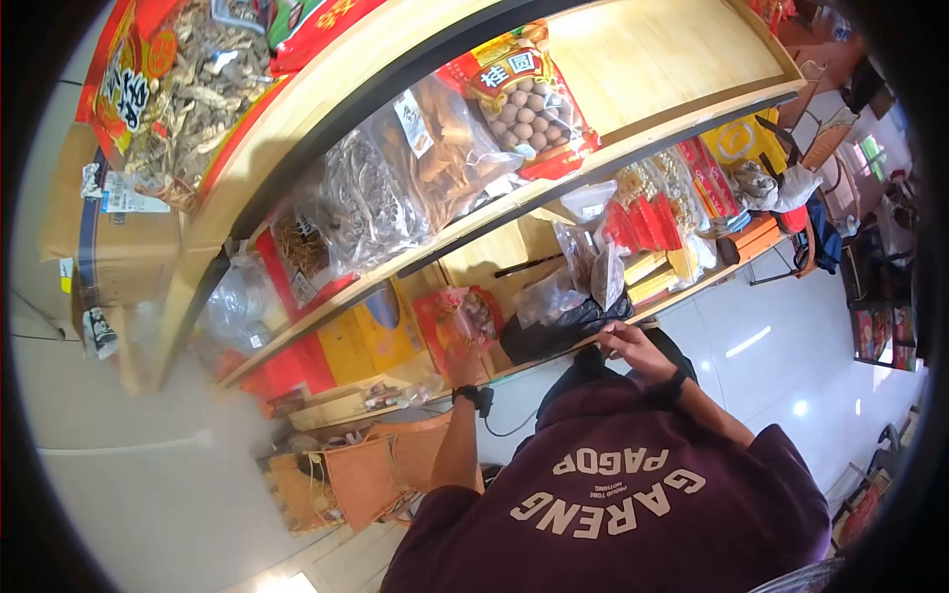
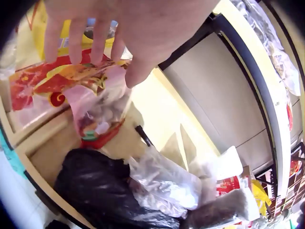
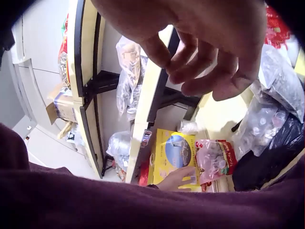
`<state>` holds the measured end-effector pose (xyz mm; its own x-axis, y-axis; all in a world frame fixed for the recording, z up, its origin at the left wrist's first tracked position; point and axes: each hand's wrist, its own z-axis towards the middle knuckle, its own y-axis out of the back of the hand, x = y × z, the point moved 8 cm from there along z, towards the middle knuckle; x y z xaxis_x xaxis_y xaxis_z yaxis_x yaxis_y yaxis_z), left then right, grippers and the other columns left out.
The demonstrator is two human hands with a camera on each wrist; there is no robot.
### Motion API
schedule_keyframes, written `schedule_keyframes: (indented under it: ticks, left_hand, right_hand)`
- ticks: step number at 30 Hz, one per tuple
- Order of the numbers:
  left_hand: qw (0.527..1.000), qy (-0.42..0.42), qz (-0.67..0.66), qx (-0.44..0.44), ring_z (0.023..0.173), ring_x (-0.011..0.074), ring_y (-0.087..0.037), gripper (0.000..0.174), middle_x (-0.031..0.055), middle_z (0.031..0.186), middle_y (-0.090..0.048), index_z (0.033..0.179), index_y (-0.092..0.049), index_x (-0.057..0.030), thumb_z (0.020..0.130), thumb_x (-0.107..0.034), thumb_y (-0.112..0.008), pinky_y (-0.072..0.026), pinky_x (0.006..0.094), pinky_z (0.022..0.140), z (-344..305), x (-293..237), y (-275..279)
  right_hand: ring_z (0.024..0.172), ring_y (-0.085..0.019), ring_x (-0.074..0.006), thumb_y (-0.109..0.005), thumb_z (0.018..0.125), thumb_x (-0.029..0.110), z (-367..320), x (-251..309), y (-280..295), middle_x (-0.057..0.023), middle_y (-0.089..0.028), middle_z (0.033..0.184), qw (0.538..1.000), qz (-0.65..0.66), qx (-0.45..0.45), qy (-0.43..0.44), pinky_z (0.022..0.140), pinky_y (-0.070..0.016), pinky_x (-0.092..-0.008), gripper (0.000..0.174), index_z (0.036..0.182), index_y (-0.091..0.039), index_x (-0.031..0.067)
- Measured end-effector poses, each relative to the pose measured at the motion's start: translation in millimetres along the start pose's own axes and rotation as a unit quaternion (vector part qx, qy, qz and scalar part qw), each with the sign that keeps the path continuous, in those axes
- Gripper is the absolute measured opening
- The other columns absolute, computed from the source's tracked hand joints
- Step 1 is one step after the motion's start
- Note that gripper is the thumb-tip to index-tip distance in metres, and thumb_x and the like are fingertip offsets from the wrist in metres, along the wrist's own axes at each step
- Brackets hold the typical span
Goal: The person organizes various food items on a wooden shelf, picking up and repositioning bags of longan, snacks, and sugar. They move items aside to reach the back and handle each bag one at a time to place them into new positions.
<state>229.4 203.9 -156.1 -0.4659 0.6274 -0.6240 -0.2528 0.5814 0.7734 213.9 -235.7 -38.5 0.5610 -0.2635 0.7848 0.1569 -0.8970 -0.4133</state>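
Note:
My left hand (image 1: pixel 463 364) is over the lower shelf with its fingers straight. In the left wrist view its fingers (image 2: pixel 99 43) spread above a red-and-clear food bag (image 2: pixel 102 107), overlapping the bag's upper edge. The right wrist view shows that hand beside the same bag (image 3: pixel 217 162), in front of a yellow box (image 3: pixel 174 155) with a blue oval. My right hand (image 1: pixel 641 356) hovers by the shelf's front edge, near a black plastic bag (image 1: pixel 563 331). Its fingers (image 3: pixel 205 64) hang loosely curled and hold nothing.
Clear plastic packs (image 1: pixel 549 296) lie beside the black bag. On the shelf above, a bag of round brown dried fruit (image 1: pixel 534 114) sits among other packets. Orange woven baskets (image 1: pixel 395 460) stand on the floor below. A cardboard box (image 1: pixel 133 247) is at the far left.

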Motion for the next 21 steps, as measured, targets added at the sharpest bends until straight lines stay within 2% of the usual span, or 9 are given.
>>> schedule_keyframes:
  ticks: [1,4,5,7,8,9,12,18,21]
  left_hand:
    - [0.999,0.015,0.007,0.036,0.106,0.0297,-0.064,0.062,0.0143,0.112,-0.068,0.117,-0.063,0.0014,0.077,-0.041,-0.084,-0.0484,0.0403,0.093,2,-5,4]
    - [0.999,0.029,0.003,0.018,0.109,0.032,-0.063,0.063,0.0156,0.113,-0.068,0.117,-0.063,0.0019,0.077,-0.041,-0.085,-0.0473,0.0405,0.096,14,5,1]
    - [0.999,0.025,0.032,0.02,0.107,0.0315,-0.065,0.062,0.0154,0.11,-0.07,0.115,-0.064,0.0007,0.077,-0.044,-0.084,-0.0491,0.0399,0.094,26,36,-15]
    - [0.996,0.054,0.027,0.069,0.104,0.032,-0.068,0.062,0.0152,0.109,-0.072,0.112,-0.066,-0.0008,0.073,-0.045,-0.085,-0.0516,0.0402,0.089,21,17,-19]
    - [0.993,0.069,0.025,0.091,0.103,0.0323,-0.069,0.062,0.0151,0.109,-0.073,0.11,-0.068,-0.0016,0.071,-0.046,-0.085,-0.0528,0.0403,0.087,17,6,-20]
    - [0.997,0.038,0.013,0.072,0.095,0.0312,-0.071,0.058,0.0131,0.1,-0.075,0.106,-0.069,-0.0017,0.07,-0.044,-0.086,-0.054,0.0406,0.083,15,-3,-20]
    - [0.99,0.063,0.01,0.124,0.093,0.0332,-0.071,0.057,0.0144,0.101,-0.075,0.107,-0.069,-0.0028,0.071,-0.044,-0.086,-0.0542,0.0422,0.081,11,-8,-32]
    - [0.992,0.012,0.096,0.085,0.091,0.0411,-0.069,0.039,0.0234,0.092,-0.071,0.099,-0.068,-0.0019,0.092,-0.04,-0.063,-0.053,0.047,0.073,25,-27,-33]
    - [0.991,-0.049,0.041,0.115,0.081,0.0366,-0.069,0.035,0.0226,0.084,-0.068,0.099,-0.067,0.0001,0.095,-0.034,-0.061,-0.0509,0.0443,0.07,17,-65,-12]
  right_hand:
    - [0.083,-0.06,-0.0092,-0.059,0.105,0.025,-5,-2,-2,-0.0008,-0.062,0.094,1.0,-0.006,-0.01,-0.006,0.077,-0.0494,-0.0259,0.018,0.107,-0.06,0.0074]
    - [0.084,-0.061,-0.0103,-0.059,0.105,0.025,-11,-6,4,-0.0007,-0.063,0.094,0.998,-0.013,-0.061,-0.027,0.077,-0.0487,-0.0263,0.018,0.107,-0.059,0.0071]
    - [0.084,-0.062,-0.0104,-0.059,0.105,0.025,-14,-3,6,-0.0005,-0.063,0.093,0.996,-0.02,-0.084,-0.029,0.077,-0.0487,-0.0266,0.018,0.107,-0.059,0.0071]
    - [0.084,-0.062,-0.0106,-0.058,0.105,0.025,-17,-6,11,-0.0003,-0.063,0.092,0.993,-0.023,-0.113,-0.03,0.076,-0.0487,-0.0275,0.018,0.107,-0.059,0.0068]
    - [0.084,-0.062,-0.0105,-0.058,0.104,0.025,-16,-9,10,-0.0002,-0.063,0.092,0.994,-0.02,-0.105,-0.02,0.076,-0.0486,-0.0272,0.019,0.106,-0.06,0.0068]
    - [0.084,-0.062,-0.0104,-0.058,0.104,0.026,-16,-12,9,-0.0002,-0.063,0.091,0.995,-0.017,-0.095,-0.01,0.075,-0.0486,-0.0269,0.019,0.106,-0.06,0.0068]
    - [0.082,-0.062,-0.0101,-0.059,0.104,0.027,-12,-17,8,0.0,-0.063,0.09,0.997,-0.026,-0.077,-0.007,0.071,-0.0482,-0.0253,0.021,0.106,-0.06,0.0066]
    - [0.082,-0.062,-0.0089,-0.062,0.103,0.028,4,6,10,0.0001,-0.064,0.091,0.996,-0.07,-0.061,0.006,0.07,-0.0469,-0.0236,0.022,0.107,-0.062,0.0057]
    - [0.089,-0.064,-0.0097,-0.069,0.098,0.018,26,22,3,-0.0012,-0.067,0.097,0.994,-0.104,0.012,0.044,0.078,-0.0507,-0.0251,0.019,0.109,-0.063,0.005]
